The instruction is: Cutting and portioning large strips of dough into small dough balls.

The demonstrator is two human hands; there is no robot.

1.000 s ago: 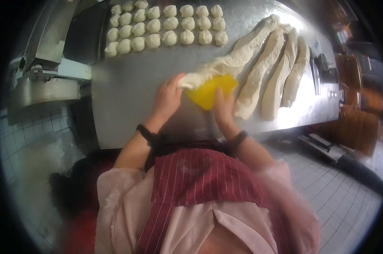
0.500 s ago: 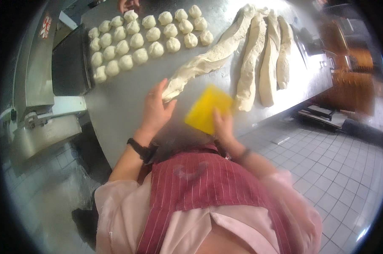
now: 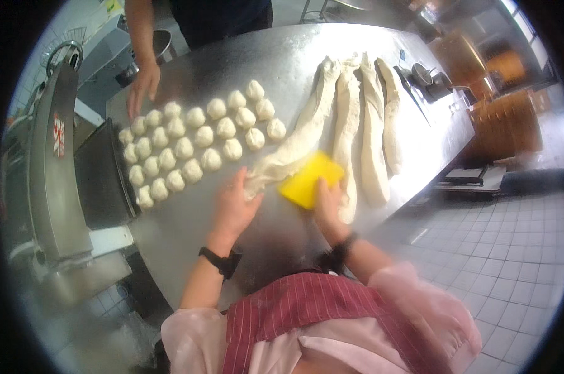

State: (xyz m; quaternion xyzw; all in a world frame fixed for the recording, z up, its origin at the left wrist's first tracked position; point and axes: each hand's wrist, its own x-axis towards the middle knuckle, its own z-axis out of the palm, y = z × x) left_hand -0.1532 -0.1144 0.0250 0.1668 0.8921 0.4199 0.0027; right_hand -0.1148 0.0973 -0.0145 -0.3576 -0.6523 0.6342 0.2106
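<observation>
My left hand (image 3: 234, 202) has its thumb and fingers around the near end of a long white dough rope (image 3: 297, 140). In my right hand (image 3: 328, 202) is a flat yellow dough scraper (image 3: 308, 182), held by its right side, close to the rope and a short way from my left hand. Several more dough ropes lie side by side on the right, among them a thick dough rope (image 3: 373, 134) and a thinner one (image 3: 391, 118). Rows of round dough pieces (image 3: 204, 135) sit to the left on the metal table (image 3: 257, 62).
A co-worker's hand (image 3: 144, 87) hangs over the far left dough pieces. A metal machine with a dark tray (image 3: 104, 174) borders the table's left side. Metal bowls (image 3: 422, 73) stand at the far right, near brown stacked containers (image 3: 506, 124). Tiled floor (image 3: 493, 243) lies beyond the right edge.
The view has tilted up, showing more of the far table and the co-worker. My right hand has brought the scraper closer to the dough rope by my left hand.
</observation>
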